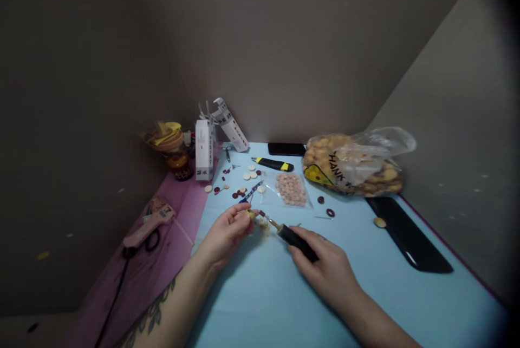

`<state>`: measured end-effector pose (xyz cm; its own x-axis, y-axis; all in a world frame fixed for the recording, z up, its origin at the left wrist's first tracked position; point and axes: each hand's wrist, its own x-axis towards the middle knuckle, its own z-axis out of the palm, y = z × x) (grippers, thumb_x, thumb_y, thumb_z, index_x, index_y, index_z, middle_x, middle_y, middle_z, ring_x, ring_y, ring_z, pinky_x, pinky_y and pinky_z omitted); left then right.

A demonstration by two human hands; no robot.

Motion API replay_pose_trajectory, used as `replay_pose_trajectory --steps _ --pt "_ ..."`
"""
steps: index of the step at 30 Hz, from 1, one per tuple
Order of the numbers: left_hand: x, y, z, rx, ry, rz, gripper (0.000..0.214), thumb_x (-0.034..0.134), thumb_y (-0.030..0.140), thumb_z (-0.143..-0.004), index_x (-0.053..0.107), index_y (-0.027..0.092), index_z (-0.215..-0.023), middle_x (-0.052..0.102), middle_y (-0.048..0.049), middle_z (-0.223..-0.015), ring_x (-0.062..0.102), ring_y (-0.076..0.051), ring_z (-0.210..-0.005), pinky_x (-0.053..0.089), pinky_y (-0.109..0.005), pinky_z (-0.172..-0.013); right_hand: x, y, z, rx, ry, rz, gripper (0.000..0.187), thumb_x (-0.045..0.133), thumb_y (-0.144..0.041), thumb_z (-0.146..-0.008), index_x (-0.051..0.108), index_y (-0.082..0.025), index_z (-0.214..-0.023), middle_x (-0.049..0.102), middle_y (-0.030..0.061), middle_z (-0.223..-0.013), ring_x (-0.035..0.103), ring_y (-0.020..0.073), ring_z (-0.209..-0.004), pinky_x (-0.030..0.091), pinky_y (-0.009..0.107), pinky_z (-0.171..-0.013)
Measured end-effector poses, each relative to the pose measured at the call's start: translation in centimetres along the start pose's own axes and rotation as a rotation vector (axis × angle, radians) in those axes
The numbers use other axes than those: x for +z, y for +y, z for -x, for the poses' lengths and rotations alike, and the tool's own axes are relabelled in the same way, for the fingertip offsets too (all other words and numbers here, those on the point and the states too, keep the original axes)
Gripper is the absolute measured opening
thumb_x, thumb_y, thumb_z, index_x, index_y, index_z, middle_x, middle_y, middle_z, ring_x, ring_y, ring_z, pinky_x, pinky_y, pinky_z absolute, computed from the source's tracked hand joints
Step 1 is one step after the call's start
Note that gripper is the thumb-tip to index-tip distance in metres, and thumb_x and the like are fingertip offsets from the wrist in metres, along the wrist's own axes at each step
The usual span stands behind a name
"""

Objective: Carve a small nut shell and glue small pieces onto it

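My left hand (227, 233) is closed, pinching a small tan shell-like piece (250, 214) between thumb and fingers. In my right hand (327, 261) is a handheld rotary tool (296, 240) with a black grip, a brass-coloured collet and a dark red tip. That tip points left, right beside the tan piece; whether they touch I cannot tell. Beneath them, pale crumbs (264, 227) lie on the light blue table cover (252, 294). Just beyond sits a clear packet of pinkish beads (291, 190).
Behind are a utility knife (273, 164), a black phone (286, 149) and white cartons (204, 150). A bag of tan nut-like pieces (351, 166) stands right, near a black panel (410, 237). Small discs (247, 176) lie scattered; left are a pink glue gun (149, 226) and a cup (177, 161).
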<state>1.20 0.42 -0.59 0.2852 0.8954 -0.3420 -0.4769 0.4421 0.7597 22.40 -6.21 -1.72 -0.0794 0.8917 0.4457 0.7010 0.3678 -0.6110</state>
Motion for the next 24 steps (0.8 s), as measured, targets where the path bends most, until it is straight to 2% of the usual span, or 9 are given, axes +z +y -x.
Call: replay_pose_trajectory --steps 3,8,17,24 --pt "0.25 0.13 0.18 -0.01 -0.027 0.044 0.038 0.084 0.022 -0.064 0.063 0.015 -0.095 0.073 -0.0075 -0.099 0.069 -0.014 -0.08 0.053 -0.023 -0.075 0.03 0.07 0.0 -0.008 0.007 0.007 0.03 0.055 -0.023 -0.084 0.064 -0.021 -0.113 0.076 0.0062 -0.098 0.073 0.0206 -0.085 0.059 0.03 -0.076" --pt "0.26 0.16 0.19 -0.013 -0.021 0.082 0.035 0.083 0.019 -0.065 0.066 0.015 -0.096 0.071 -0.0065 -0.102 0.067 -0.01 -0.076 0.053 -0.02 -0.072 0.1 0.15 0.02 -0.018 0.006 0.015 0.03 0.055 -0.022 -0.085 0.063 -0.02 -0.113 0.076 0.0067 -0.098 0.073 0.0202 -0.085 0.059 0.03 -0.076" --pt "0.19 -0.26 -0.02 0.04 0.005 -0.011 0.04 0.086 0.024 -0.062 0.064 0.015 -0.095 0.072 -0.0026 -0.086 0.069 -0.011 -0.078 0.05 -0.022 -0.081 0.27 -0.04 0.04 -0.031 -0.009 0.019 0.029 0.054 -0.021 -0.085 0.062 -0.019 -0.113 0.075 0.0062 -0.098 0.072 0.0194 -0.086 0.058 0.029 -0.077" --pt "0.58 -0.23 0.21 0.104 0.047 -0.085 0.04 0.088 0.025 -0.057 0.062 0.015 -0.086 0.071 -0.0012 -0.082 0.067 -0.011 -0.075 0.048 -0.023 -0.077 0.36 -0.15 0.16 -0.037 -0.02 0.011 0.028 0.055 -0.02 -0.085 0.061 -0.019 -0.113 0.075 0.0053 -0.096 0.072 0.0184 -0.084 0.057 0.027 -0.075"
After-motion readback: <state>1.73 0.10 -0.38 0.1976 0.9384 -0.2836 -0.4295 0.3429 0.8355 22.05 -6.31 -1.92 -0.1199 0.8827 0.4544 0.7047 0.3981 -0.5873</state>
